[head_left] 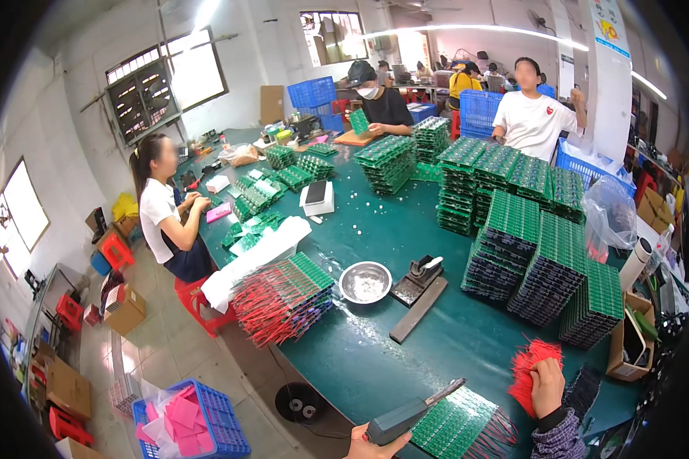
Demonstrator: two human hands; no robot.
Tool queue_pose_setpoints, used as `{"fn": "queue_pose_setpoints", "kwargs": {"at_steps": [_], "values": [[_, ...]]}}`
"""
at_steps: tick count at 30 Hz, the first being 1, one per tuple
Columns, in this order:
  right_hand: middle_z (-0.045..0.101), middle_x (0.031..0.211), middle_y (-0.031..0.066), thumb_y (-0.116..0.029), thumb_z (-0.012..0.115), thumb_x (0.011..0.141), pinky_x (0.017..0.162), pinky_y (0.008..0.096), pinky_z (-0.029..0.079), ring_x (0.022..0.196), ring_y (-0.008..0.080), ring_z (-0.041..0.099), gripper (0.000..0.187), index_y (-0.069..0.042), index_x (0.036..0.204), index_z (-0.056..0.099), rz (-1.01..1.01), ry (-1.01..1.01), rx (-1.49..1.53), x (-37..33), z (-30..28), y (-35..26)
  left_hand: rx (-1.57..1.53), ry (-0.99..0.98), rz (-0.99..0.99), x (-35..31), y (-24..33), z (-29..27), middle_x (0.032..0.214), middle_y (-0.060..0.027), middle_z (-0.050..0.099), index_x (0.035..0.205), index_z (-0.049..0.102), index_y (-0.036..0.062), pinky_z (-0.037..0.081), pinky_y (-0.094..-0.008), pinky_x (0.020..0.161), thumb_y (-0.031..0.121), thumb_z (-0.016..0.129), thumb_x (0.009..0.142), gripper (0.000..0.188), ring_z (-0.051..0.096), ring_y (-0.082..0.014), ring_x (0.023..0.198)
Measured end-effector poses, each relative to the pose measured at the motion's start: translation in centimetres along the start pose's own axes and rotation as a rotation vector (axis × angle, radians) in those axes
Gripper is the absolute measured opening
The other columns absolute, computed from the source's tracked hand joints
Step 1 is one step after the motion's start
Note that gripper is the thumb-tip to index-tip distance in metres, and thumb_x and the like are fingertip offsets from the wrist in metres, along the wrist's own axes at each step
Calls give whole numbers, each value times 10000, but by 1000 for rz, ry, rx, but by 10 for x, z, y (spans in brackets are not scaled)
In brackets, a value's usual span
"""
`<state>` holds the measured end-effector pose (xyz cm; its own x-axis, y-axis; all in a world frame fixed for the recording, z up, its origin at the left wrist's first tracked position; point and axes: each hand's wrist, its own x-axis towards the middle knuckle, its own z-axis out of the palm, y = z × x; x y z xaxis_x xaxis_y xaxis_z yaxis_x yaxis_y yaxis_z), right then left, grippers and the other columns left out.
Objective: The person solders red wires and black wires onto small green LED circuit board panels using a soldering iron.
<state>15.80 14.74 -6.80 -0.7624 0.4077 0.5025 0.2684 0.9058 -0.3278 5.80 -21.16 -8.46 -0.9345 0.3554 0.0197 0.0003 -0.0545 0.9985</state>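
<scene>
At the lower edge my left hand (377, 445) is closed round the dark green handle of a soldering gun (400, 419). The gun's tip points up and to the right, over a green circuit board panel (453, 427) with red wires along its right side. To the right, my right hand (546, 389) has its fingers curled on a bundle of short red wires (530, 373); whether it pinches one wire or several is hidden. A bundle of black wires (582, 390) lies just right of that hand.
Tall stacks of green boards (547, 264) rise at the right. A metal bowl (364, 282) and a black metal stand (419, 279) with a flat bar (419, 310) sit mid-table. Red-wired boards (287, 298) are piled at the left edge. Several people sit around the green table (344, 359).
</scene>
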Motion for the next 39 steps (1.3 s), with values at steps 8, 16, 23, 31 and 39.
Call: {"fn": "queue_pose_setpoints", "kwargs": {"at_steps": [8, 16, 23, 31, 39], "values": [[587, 872, 146, 54, 696, 795, 727, 461, 480, 855, 363, 596, 118, -12, 873, 636, 0, 3, -6, 3, -3, -4, 72, 29, -22, -1, -9, -6, 988, -96, 779, 1048, 745, -26, 570, -319, 797, 124, 889, 812, 315, 726, -161, 871], [583, 899, 155, 50, 683, 824, 693, 477, 490, 826, 372, 621, 110, -3, 910, 639, -6, 6, -2, 6, -5, -2, 36, 17, -19, 3, -2, -5, 976, -90, 780, 1047, 748, -11, 569, -320, 781, 131, 890, 812, 309, 732, -163, 849], [594, 891, 160, 49, 687, 819, 694, 475, 499, 817, 376, 630, 118, -6, 919, 662, -23, -59, 9, 11, -12, -3, 65, 38, 49, 3, -10, -7, 962, -98, 781, 1041, 753, -2, 572, -321, 769, 144, 887, 815, 300, 740, -182, 839], [619, 819, 145, 6, 666, 772, 695, 456, 517, 815, 353, 646, 109, -32, 859, 720, -171, -177, -60, 30, -38, -10, 34, 51, -7, 2, 1, -9, 997, -84, 777, 1047, 746, -14, 563, -318, 815, 110, 876, 823, 287, 718, -153, 890], [619, 769, 70, -153, 663, 743, 664, 387, 525, 808, 247, 650, 84, -94, 685, 653, -607, -443, -458, 47, -4, -59, -6, 110, -12, -2, 9, -15, 1007, -74, 771, 1087, 734, -18, 561, -320, 828, 114, 893, 805, 350, 718, -159, 904]]}}
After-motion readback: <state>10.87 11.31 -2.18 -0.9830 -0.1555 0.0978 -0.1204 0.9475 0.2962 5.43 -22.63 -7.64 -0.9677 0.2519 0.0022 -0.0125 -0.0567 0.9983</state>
